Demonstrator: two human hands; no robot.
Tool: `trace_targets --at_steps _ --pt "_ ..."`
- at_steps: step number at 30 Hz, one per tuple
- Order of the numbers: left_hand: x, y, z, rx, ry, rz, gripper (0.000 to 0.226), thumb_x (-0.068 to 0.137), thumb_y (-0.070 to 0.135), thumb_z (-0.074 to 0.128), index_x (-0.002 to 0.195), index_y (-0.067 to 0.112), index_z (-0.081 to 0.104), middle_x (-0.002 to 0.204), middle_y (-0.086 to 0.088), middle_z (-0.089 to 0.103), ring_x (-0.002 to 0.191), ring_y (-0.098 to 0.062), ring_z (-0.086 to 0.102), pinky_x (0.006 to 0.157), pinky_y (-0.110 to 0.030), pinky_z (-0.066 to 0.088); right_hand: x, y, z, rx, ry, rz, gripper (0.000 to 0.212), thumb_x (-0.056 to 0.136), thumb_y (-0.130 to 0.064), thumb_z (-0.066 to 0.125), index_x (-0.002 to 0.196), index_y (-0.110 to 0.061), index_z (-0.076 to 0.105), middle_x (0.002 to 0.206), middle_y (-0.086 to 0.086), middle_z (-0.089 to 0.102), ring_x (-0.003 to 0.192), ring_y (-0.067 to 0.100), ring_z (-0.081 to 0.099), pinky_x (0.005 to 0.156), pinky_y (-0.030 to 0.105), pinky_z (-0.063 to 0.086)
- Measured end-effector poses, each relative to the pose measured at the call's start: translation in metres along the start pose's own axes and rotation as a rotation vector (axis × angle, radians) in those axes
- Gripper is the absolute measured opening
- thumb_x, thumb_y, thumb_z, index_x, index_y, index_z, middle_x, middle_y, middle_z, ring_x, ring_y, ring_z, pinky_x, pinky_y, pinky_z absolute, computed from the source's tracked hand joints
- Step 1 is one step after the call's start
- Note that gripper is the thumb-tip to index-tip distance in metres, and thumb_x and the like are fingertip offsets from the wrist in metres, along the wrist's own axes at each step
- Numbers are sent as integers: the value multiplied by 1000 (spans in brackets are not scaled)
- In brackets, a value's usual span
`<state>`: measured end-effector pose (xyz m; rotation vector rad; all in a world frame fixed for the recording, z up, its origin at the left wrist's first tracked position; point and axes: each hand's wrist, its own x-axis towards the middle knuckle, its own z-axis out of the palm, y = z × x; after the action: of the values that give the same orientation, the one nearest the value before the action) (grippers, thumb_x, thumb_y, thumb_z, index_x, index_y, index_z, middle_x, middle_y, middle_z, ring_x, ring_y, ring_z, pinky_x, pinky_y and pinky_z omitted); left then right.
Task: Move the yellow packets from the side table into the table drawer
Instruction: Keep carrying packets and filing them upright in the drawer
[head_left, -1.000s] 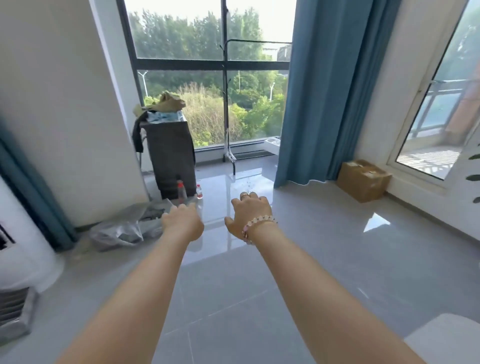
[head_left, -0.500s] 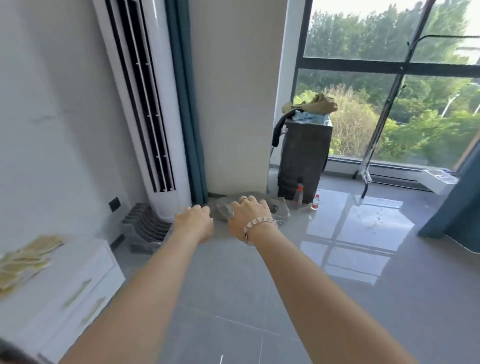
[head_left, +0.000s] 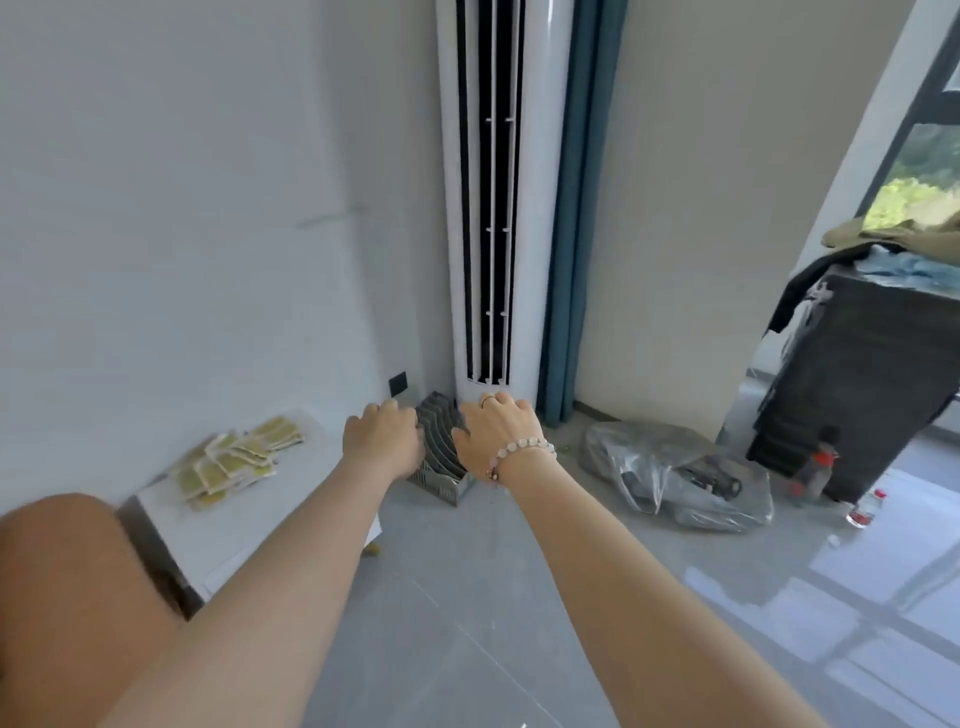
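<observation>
A brown rounded shape (head_left: 67, 597) overlaps the near corner of the white side table (head_left: 249, 525). The yellow packets (head_left: 234, 462) lie on the table by the wall. They form a loose, overlapping, pale-edged heap running diagonally from near left to far right. The left hand (head_left: 384, 441), loosely curled, and the right hand (head_left: 498, 436), fingers relaxed, are both empty. They hover before a grey slatted rack (head_left: 441, 462) and a tower air conditioner (head_left: 493, 208).

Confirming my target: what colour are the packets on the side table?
The packets are yellow with white edges; head view.
</observation>
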<state>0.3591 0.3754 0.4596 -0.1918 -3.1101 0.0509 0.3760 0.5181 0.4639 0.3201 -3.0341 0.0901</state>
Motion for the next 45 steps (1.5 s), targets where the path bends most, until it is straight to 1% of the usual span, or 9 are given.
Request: trace_targets --at_steps 3,11,14,17,20,28,35,39,45 --pt "15 -28 7 -33 21 -110 35 98 26 32 124 14 52 126 -8 48 118 -28 44 86 -36 39 40 -16 11 -6 -19 -93 42 98 -33 31 129 -13 51 132 10 49 123 25 42 99 37 33" --pt "36 -122 36 -31 -64 -360 41 99 32 31 133 15 46 138 -6 44 127 -26 40 96 -38 39 122 -100 48 51 -79 -330 40 98 -31 29 126 -13 50 129 9 50 122 24 42 96 38 33" --pt "47 -158 45 -12 -111 -419 40 100 32 30 128 14 51 136 -6 47 126 -27 42 94 -37 39 152 -126 63 56 -88 -385 39 98 -30 29 123 -13 53 125 8 51 118 23 44 93 37 34" --pt "69 -194 50 5 -113 -450 40 100 30 28 116 11 59 127 -8 53 118 -28 49 89 -35 40 189 -153 73 47 -86 -429 38 98 -29 28 121 -14 54 124 8 52 116 23 44 93 36 34" --pt "96 -234 51 -14 -77 -484 39 100 28 27 110 11 61 120 -8 55 113 -28 49 83 -34 39 235 -185 76 39 -74 -462 38 98 -29 27 121 -13 54 123 8 51 115 22 44 93 35 33" --pt "160 -338 64 -56 -71 -591 37 99 26 28 121 13 54 119 -6 52 113 -25 46 86 -34 39 328 -250 98 5 -111 -473 39 99 -31 26 120 -14 54 122 7 52 115 22 45 95 35 31" --pt "206 -364 87 -76 -47 -544 36 100 28 28 122 13 52 121 -5 50 114 -24 45 86 -34 37 377 -273 116 21 -151 -453 40 99 -31 27 123 -12 53 125 9 51 116 24 45 95 35 33" --pt "226 -390 103 -112 -39 -588 37 100 28 28 123 14 52 121 -4 51 113 -24 46 86 -34 38 414 -286 128 24 -148 -486 40 100 -32 27 125 -12 52 124 7 52 116 24 45 94 34 34" --pt "253 -432 150 -168 -151 -708 35 99 27 29 124 16 51 118 -3 50 112 -22 46 86 -31 37 475 -309 169 15 -232 -543 39 100 -31 26 124 -12 50 125 8 51 115 25 46 95 34 34"
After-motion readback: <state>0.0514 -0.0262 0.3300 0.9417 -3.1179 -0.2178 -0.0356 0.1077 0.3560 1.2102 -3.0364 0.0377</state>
